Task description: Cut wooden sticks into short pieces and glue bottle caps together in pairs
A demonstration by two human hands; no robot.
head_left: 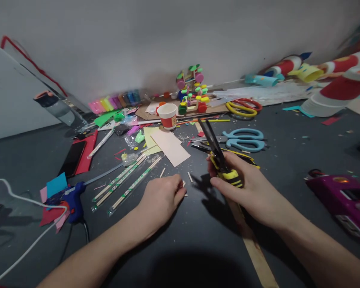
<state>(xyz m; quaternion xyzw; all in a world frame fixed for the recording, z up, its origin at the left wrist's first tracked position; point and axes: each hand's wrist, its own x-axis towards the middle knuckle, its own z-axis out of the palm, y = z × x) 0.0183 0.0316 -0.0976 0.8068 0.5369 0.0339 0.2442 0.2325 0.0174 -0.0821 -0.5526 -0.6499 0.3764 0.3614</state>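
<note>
My right hand (243,184) is closed around a black and yellow utility knife (217,154), raised above the table and pointing away from me. Beneath that hand, a flat wooden strip (256,252) runs toward the near edge. My left hand (163,198) rests on the dark table with its fingers curled in. Short pale stick pieces (184,184) show at its fingertips; whether they are gripped I cannot tell. Another cut stick piece (190,177) lies between my hands. Left of my left hand are wrapped chopsticks (135,185) in green-printed sleeves.
Blue-handled scissors (244,140) and a second cutter (243,154) lie beyond my right hand. A paper cup (168,116) and a colourful clay-and-stick model (193,90) stand at the back. At left is a blue glue gun (75,202) with cables; at right, a purple device (343,204).
</note>
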